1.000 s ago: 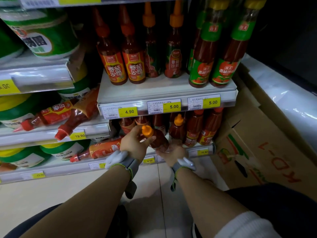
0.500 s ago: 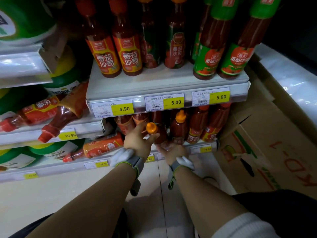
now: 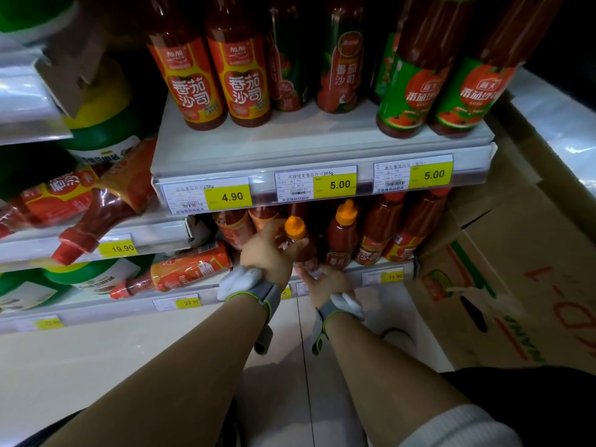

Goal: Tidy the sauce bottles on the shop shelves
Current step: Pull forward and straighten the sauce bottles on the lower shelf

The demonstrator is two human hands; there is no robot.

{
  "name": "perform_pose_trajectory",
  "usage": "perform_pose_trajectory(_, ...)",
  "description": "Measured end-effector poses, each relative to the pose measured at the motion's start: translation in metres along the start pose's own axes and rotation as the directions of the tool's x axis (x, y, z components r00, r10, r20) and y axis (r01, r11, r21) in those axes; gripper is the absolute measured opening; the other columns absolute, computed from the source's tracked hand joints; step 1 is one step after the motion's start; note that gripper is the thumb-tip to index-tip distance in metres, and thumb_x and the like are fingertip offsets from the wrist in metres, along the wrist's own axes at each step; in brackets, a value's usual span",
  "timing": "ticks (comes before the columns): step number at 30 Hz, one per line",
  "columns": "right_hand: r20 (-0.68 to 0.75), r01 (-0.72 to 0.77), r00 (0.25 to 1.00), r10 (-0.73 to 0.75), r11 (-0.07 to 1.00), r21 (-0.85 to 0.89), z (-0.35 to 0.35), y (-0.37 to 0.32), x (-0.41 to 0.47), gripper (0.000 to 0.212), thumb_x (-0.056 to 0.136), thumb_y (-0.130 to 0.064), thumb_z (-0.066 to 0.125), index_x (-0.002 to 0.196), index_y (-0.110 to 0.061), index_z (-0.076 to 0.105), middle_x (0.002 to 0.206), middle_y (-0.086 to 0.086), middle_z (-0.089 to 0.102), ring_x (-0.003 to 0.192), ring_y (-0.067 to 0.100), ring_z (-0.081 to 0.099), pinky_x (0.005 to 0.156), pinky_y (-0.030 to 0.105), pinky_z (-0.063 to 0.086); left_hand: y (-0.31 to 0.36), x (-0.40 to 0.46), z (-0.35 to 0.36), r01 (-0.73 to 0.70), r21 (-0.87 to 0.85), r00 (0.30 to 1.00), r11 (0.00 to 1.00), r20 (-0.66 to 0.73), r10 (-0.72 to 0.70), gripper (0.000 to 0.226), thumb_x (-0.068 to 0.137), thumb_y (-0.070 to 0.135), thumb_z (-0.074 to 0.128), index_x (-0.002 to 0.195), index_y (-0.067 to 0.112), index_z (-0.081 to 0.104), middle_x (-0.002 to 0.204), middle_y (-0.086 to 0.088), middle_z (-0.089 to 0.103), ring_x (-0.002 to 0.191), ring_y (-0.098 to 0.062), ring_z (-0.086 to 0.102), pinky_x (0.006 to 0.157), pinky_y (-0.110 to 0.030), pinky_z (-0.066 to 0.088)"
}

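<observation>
A small sauce bottle with an orange cap [image 3: 295, 229] stands tilted at the front of the bottom shelf [image 3: 380, 269]. My left hand [image 3: 267, 250] grips it around the neck, just below the cap. My right hand [image 3: 322, 279] holds its base from below, fingers partly hidden under the bottle. Right of it stand a second orange-capped bottle [image 3: 343, 233] and red-capped bottles [image 3: 379, 233]. The upper shelf [image 3: 306, 143] carries tall ketchup bottles [image 3: 238, 79] in a row.
On the left shelves, sauce bottles lie on their sides: one on the bottom shelf [image 3: 187, 269] and two above [image 3: 96, 224]. Large green-lidded jars [image 3: 100, 140] stand behind them. A cardboard box [image 3: 516, 285] stands close on the right. Pale floor tiles lie below.
My view has come closer to the shelves. Both hands have pushed the orange-capped bottle a little further in under the upper shelf, beside the other orange-capped bottle.
</observation>
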State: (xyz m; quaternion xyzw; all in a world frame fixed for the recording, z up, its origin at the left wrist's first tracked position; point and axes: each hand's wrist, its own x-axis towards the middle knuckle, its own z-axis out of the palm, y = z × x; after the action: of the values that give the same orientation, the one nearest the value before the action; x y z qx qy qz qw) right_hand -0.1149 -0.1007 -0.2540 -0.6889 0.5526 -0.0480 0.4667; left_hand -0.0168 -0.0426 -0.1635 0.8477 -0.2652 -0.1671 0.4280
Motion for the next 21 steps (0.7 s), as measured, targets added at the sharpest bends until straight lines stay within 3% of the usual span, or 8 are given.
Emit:
perform_pose_trajectory(3, 0.007, 0.017, 1.000, -0.017, 0.997, -0.077, -0.001, 0.000, 0.000, 0.049, 0.086, -0.053, 0.056, 0.117, -0.015, 0.062, 0.123, 0.006, 0.064, 0.118, 0.022, 0.055, 0.096, 0.023, 0.038, 0.004, 0.005, 0.006, 0.012, 0.049, 1.000, 0.999, -0.018, -0.011, 0.040, 0.067, 0.041, 0.077, 0.102, 0.028, 0.064, 0.096, 0.000, 0.073, 0.092, -0.021, 0.067, 0.080, -0.035, 0.053)
perform_pose_trajectory(7, 0.005, -0.038, 0.999, 0.039, 0.997, -0.063, 0.001, 0.003, 0.002, 0.048, 0.084, -0.056, 0.056, 0.113, -0.018, 0.063, 0.117, 0.006, 0.067, 0.111, 0.024, 0.059, 0.084, 0.020, 0.040, 0.009, 0.011, 0.013, 0.047, 0.112, 0.998, 0.993, -0.049, -0.042, 0.044, 0.065, 0.049, 0.075, 0.103, 0.029, 0.065, 0.094, 0.002, 0.073, 0.090, -0.020, 0.067, 0.072, -0.023, 0.045)
perform_pose_trajectory(10, 0.053, -0.026, 0.998, 0.033, 0.992, -0.127, -0.001, 0.002, 0.003, 0.057, 0.084, -0.065, 0.047, 0.112, -0.017, 0.062, 0.118, 0.005, 0.066, 0.114, 0.025, 0.057, 0.095, 0.026, 0.040, 0.008, 0.014, 0.011, 0.070, 0.097, 0.997, 0.993, -0.024, -0.068, 0.047, 0.065, 0.049, 0.075, 0.107, 0.030, 0.064, 0.095, 0.003, 0.073, 0.092, -0.018, 0.067, 0.075, -0.022, 0.045)
perform_pose_trajectory(14, 0.088, -0.034, 0.995, 0.044, 0.992, -0.118, -0.001, 0.000, 0.003, 0.056, 0.084, -0.065, 0.049, 0.110, -0.017, 0.063, 0.117, 0.003, 0.066, 0.114, 0.022, 0.057, 0.095, 0.024, 0.038, 0.009, 0.013, 0.007, 0.039, 0.118, 0.998, 0.992, 0.047, -0.045, 0.045, 0.070, 0.042, 0.074, 0.111, 0.029, 0.063, 0.100, 0.002, 0.072, 0.095, -0.019, 0.065, 0.074, -0.020, 0.039)
perform_pose_trajectory(16, 0.082, -0.045, 0.995, 0.051, 0.997, -0.068, -0.002, -0.003, 0.000, 0.053, 0.084, -0.060, 0.054, 0.112, -0.016, 0.063, 0.120, 0.005, 0.065, 0.113, 0.023, 0.058, 0.092, 0.023, 0.039, 0.009, 0.008, 0.002, 0.015, 0.111, 0.996, 0.994, 0.086, -0.024, 0.049, 0.072, 0.036, 0.074, 0.118, 0.028, 0.060, 0.108, 0.000, 0.069, 0.100, -0.021, 0.063, 0.076, -0.020, 0.037)
perform_pose_trajectory(21, 0.092, 0.028, 0.996, -0.015, 0.990, -0.139, -0.012, -0.014, -0.008, 0.052, 0.086, -0.060, 0.051, 0.104, -0.014, 0.064, 0.118, 0.009, 0.066, 0.112, 0.027, 0.058, 0.091, 0.024, 0.037, 0.009, -0.011, -0.016, -0.040, 0.154, 0.983, 0.987, 0.182, 0.011, 0.060, 0.080, 0.028, 0.069, 0.134, 0.022, 0.044, 0.131, -0.008, 0.054, 0.117, -0.025, 0.052, 0.087, -0.022, 0.033)
